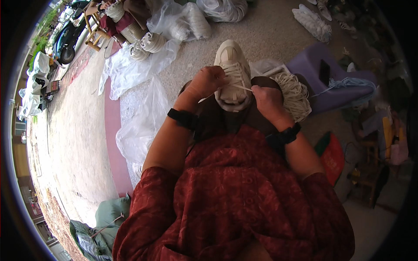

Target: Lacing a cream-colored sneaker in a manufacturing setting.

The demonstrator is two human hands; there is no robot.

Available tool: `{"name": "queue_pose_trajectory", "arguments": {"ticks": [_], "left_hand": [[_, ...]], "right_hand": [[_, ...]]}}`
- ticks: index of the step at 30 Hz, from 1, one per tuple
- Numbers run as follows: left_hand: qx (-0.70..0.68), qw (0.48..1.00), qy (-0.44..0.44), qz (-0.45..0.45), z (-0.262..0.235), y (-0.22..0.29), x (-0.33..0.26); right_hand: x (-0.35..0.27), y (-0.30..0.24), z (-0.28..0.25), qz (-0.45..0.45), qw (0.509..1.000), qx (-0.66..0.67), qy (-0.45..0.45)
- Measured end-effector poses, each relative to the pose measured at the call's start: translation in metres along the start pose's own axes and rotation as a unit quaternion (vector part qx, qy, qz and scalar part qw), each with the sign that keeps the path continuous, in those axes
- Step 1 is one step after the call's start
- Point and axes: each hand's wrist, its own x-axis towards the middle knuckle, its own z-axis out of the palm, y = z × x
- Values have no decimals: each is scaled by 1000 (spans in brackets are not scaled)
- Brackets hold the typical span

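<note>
Shoe (233,65) is held on the lap, long axis pointing away from the body, lace (244,86) stretched crosswise over its near end, pinched in closed grips by left hand (207,82) and right hand (267,100), both equally near.

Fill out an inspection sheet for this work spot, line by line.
Surface: speckled stone floor; the shoe rests on the person's lap.
Job's things: cream shoe, white lace stretched between both hands.
Clutter: cord bundle, clear plastic sheets, cord rolls, purple stool with dark phone.
Grippers: left hand and right hand each pinch the lace.
Cables: blue cord on the stool.
Surroundings: parked car, wooden chair.
</note>
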Motion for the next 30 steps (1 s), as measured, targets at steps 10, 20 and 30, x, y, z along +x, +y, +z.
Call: {"name": "queue_pose_trajectory", "arguments": {"ticks": [10,20,30], "left_hand": [[-55,998,38,-20,17,-22,-13],[54,988,139,-46,27,-11,-48],[-49,983,167,50,-10,-36,-77]], "right_hand": [[-6,-5,-35,-37,991,-75,100],[-44,20,-57,-77,981,-76,158],[-58,36,-69,-46,990,-72,116]]}}
